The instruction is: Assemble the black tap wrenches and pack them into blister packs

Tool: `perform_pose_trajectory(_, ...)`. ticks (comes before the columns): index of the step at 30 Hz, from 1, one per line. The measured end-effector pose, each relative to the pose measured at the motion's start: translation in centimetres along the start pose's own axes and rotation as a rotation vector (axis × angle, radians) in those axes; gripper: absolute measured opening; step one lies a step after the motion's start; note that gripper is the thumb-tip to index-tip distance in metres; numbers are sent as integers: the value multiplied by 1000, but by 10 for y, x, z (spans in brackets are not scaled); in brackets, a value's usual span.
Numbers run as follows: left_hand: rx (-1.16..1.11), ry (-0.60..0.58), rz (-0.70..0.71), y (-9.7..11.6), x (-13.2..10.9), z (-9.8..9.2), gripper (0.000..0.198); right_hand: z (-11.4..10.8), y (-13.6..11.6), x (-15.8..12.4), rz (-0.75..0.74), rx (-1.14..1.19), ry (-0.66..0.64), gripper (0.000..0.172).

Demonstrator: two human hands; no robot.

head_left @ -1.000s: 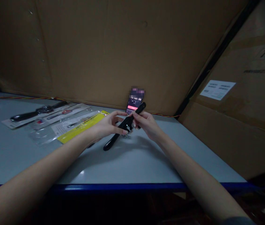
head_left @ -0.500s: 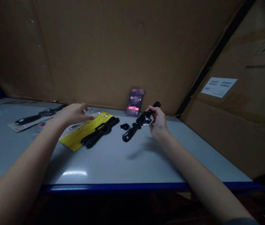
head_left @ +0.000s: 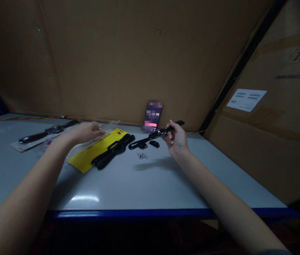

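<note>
My right hand is closed round a long black handle-shaped tool, held nearly level above the grey table. A small black part and a few small screws lie on the table just below it. My left hand reaches left with its fingers resting on clear plastic packaging beside a yellow card. Two black handles lie across that yellow card.
A phone with a lit screen leans against the cardboard wall behind the table. Another packaged black tool lies at the far left. Large cardboard boxes stand on the right. The table has a blue front edge.
My left hand let go of the black tool and moved left to the packaging. My right hand lowered the tool from tilted to nearly level. A small black part and screws now lie below it.
</note>
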State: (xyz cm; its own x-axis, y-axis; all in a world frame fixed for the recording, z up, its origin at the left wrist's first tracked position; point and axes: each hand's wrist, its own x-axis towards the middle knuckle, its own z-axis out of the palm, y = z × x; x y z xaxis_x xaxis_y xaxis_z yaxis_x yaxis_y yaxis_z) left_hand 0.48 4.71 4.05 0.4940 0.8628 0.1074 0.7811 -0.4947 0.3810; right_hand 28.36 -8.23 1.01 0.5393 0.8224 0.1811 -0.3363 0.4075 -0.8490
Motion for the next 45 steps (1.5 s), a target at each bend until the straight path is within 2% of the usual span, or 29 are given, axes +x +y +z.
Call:
perform_pose_trajectory(4,-80,77,0,3,-4,-8,59,2,-4,-3,53,49,-28,23)
perform_pose_trajectory(9,-668,62,120,23,-19,-17,54,6,-6,-7,137,62,-88,25)
perform_pose_trajectory(12,-969,12,219,33,-23,-15,47,10,-7,-11,181,64,-196,24)
perform_pose_trajectory(15,-1125,-191,231,39,-21,-2,42,13,-6,-16,210,42,-329,24)
perform_pose_trajectory(19,-1143,-533,166,48,-18,23,41,16,-4,-22,242,-15,-372,20)
perform_pose_trajectory(24,-1242,-725,132,59,-22,39,36,19,0,-28,283,-72,-334,23)
perform_pose_trajectory(28,-1321,-873,106,64,-26,42,41,21,4,-30,211,-161,-328,34)
perform_pose_trajectory(31,-1255,-836,155,68,-29,44,30,23,7,-31,145,-184,-311,39)
perform_pose_trajectory(37,-1116,-734,236,76,-34,48,32,23,7,-33,106,-170,-277,35)
perform_pose_trajectory(39,-1152,-707,219,77,-35,47,34,22,4,-32,87,-137,-217,35)
perform_pose_trajectory(42,-1246,-663,167,79,-35,45,36,19,-1,-28,32,-62,-43,37)
perform_pose_trajectory(45,-1362,-626,120,83,-33,45,36,15,-8,-22,29,32,57,22)
